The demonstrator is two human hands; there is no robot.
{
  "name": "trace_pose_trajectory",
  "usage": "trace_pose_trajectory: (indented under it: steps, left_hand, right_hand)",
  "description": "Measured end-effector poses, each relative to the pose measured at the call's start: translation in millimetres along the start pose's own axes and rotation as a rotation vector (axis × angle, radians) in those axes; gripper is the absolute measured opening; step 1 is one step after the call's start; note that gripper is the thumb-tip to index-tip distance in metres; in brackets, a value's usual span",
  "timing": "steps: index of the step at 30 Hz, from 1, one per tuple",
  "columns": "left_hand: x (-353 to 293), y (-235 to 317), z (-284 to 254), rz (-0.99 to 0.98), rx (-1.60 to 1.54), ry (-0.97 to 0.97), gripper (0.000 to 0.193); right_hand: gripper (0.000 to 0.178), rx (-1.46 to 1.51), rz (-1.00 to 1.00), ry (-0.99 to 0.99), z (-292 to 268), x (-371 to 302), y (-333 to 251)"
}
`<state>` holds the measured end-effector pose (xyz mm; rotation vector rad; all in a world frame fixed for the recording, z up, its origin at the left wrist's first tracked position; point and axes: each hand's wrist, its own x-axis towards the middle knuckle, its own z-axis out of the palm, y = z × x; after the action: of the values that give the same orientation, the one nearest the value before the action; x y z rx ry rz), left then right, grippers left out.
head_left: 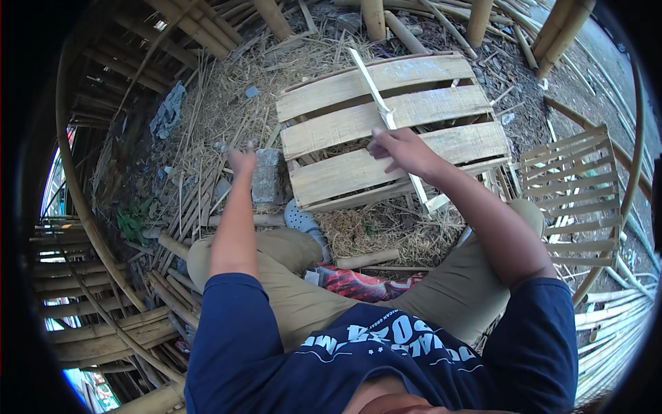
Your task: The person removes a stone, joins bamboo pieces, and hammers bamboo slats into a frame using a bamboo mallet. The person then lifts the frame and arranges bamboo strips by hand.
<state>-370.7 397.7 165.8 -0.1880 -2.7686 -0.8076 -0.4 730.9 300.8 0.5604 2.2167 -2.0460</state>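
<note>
A slatted wooden crate (331, 141) of pale boards sits on the ground in front of me. A narrow pale bamboo strip (372, 86) lies slantwise across its top and runs on past the near edge. Over the strip and the crate's middle is my right hand (407, 153), fingers apart; the strip passes beneath it, and nothing shows gripped. Left of the crate, my left hand (243, 160) hovers with its fingers apart and nothing visible in them. Close beside it stands a grey block (269, 176).
At right leans a slatted bamboo panel (572, 186). Bamboo posts (373, 19) rise at the back, and bamboo slats (89, 269) line the left. Straw and shavings (234, 83) cover the ground. A grey clog (301, 217) is on my foot; a red patterned cloth (358, 283) lies between my legs.
</note>
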Motion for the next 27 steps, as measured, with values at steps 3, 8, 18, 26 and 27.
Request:
trace_pose_trajectory:
  steps: [3,8,18,26,27]
  left_hand:
    - [-47,186,-7,0.312,-0.606,0.037,0.049]
    - [-206,324,-83,1.322,-0.381,-0.083,0.062]
    - [-229,304,-150,0.82,0.333,-1.135,0.065]
    - [-296,294,-61,0.201,-0.249,-1.485,0.07]
    - [-310,297,-49,0.15,-0.265,-1.513,0.069]
  right_hand:
    - [0.074,0.215,0.007,0.243,-20,12,21]
    - [0.09,0.794,0.015,0.086,-11,-7,-17]
    - [0.041,-0.845,0.061,0.182,-61,-48,-3]
    - [0.062,-1.327,0.571,-0.251,-84,-91,125]
    - [0.062,-1.331,0.581,-0.255,-86,-93,149]
